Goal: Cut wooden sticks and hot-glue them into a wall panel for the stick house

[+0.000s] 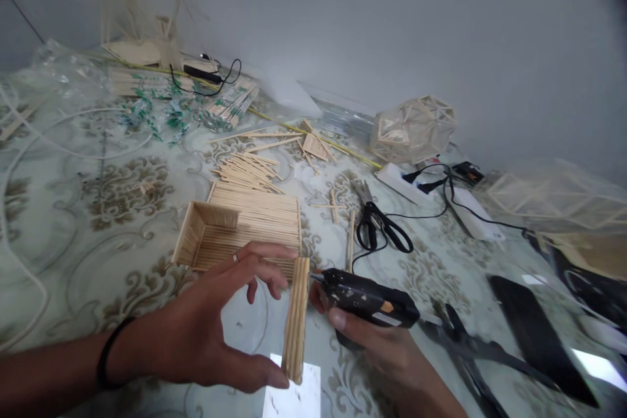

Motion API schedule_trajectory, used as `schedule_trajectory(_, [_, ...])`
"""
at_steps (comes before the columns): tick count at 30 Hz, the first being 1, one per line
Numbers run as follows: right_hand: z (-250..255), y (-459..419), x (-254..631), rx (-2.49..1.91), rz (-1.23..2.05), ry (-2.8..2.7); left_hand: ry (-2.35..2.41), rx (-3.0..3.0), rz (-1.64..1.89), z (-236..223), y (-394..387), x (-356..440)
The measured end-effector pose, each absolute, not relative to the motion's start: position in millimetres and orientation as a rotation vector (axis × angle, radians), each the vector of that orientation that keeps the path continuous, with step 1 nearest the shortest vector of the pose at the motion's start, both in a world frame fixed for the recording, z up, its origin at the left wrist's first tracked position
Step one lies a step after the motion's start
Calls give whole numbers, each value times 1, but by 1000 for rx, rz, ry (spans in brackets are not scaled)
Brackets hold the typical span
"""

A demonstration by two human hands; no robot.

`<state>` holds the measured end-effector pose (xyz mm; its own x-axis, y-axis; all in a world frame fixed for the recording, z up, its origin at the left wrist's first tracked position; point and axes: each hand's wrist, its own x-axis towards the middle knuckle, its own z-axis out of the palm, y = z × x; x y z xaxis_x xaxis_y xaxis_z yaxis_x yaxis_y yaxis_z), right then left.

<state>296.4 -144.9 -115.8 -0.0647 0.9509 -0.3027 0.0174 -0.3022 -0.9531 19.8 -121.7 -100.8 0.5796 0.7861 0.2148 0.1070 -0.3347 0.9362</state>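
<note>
The person's left hand (220, 313) is clamping a narrow panel of side-by-side wooden sticks (296, 323) by its ends, between thumb and fingers. The right hand (379, 346) is gripping a black hot glue gun (367, 297); the hands are working apart, with the panel between them. The nozzle (317, 278) is pointing at the panel's long edge, contact unclear. The step seems to be edge gluing, probably calling for a steady panel and even nozzle travel. Beyond the left hand, a partly walled stick box (223, 245) is lying.
</note>
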Motion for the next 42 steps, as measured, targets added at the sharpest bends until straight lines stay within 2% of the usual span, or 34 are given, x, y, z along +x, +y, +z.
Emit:
schedule_trajectory(33, [-104,-142,288,-1465,1524,-1052,749,1809,751,-99,-123,18])
schedule_trajectory(37, [-107,-135,299,-1599,1307,-1168,749,1824,734,-97,-122,18])
schedule_trajectory(40, [-109,-115,317,-1719,841,-1584,744,1823,742,-95,-121,19])
schedule_trajectory(42, [-113,-99,332,-1743,646,-1695,734,1820,747,-95,-121,19])
